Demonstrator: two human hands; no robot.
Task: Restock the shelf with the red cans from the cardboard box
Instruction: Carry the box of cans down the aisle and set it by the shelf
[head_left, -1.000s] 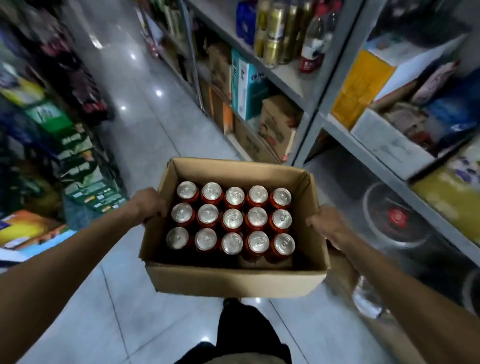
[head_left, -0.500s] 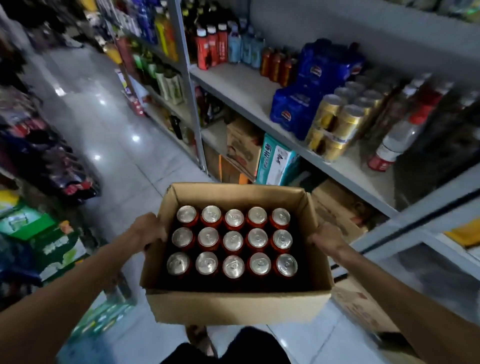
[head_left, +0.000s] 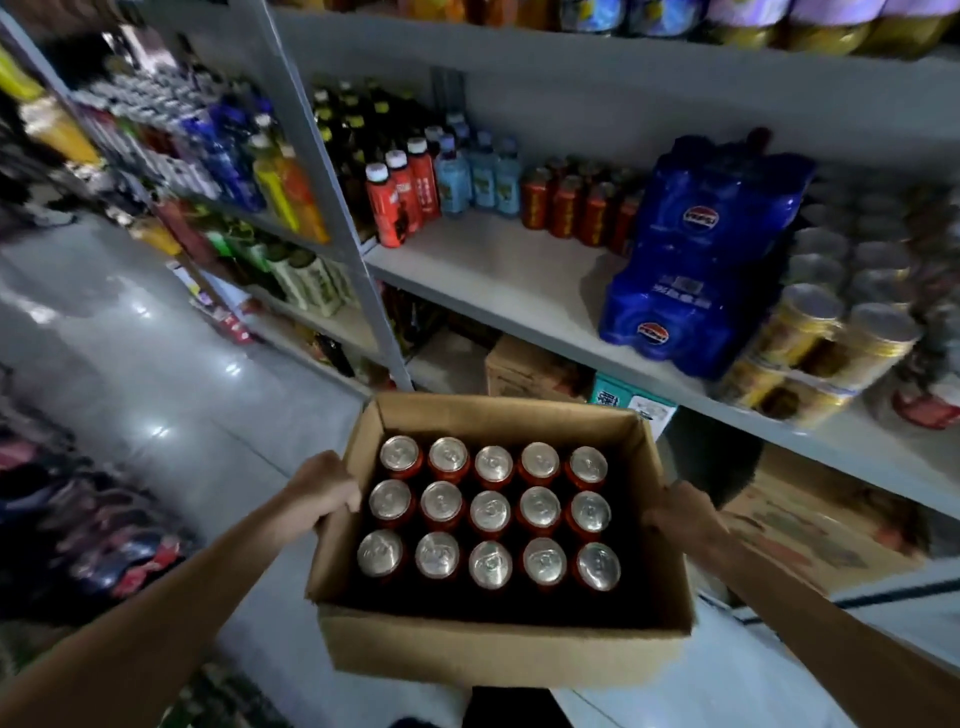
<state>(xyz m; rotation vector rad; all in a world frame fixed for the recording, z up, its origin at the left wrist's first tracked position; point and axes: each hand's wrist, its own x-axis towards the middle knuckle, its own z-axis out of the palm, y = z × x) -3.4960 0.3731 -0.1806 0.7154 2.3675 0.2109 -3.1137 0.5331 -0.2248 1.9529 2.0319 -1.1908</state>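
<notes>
Grey metal shelf (head_left: 498, 280) fills the top and right of view; the tier just above the box has a bare pale stretch in its middle. Glossy grey floor (head_left: 156, 374) runs off to the left down the aisle. Cardboard box (head_left: 498, 660), top open, is held up in front of me off the floor, its far wall close to the shelf's front edge and below that bare stretch. Blue shrink-wrapped packs (head_left: 696, 260) are stacked on the tier to the right of the bare stretch, with gold cans (head_left: 831, 338) stacked just beside them further right. Brown cartons (head_left: 530, 366) sit on the tier underneath, behind the box. Dark red cans (head_left: 576, 208) stand at the back of the tier, touching the blue packs' left side; pale blue bottles (head_left: 480, 174) and red bottles (head_left: 402, 202) stand left of those, by the upright post. My left hand (head_left: 324, 486) is clenched on the box's left wall, fingers curled over its rim. My right hand (head_left: 680, 512) grasps the right wall the same way. Red cans (head_left: 491, 512) are all inside the box, fifteen silver tops, three rows of five, upright, packed toward the far wall, none on the shelf.
</notes>
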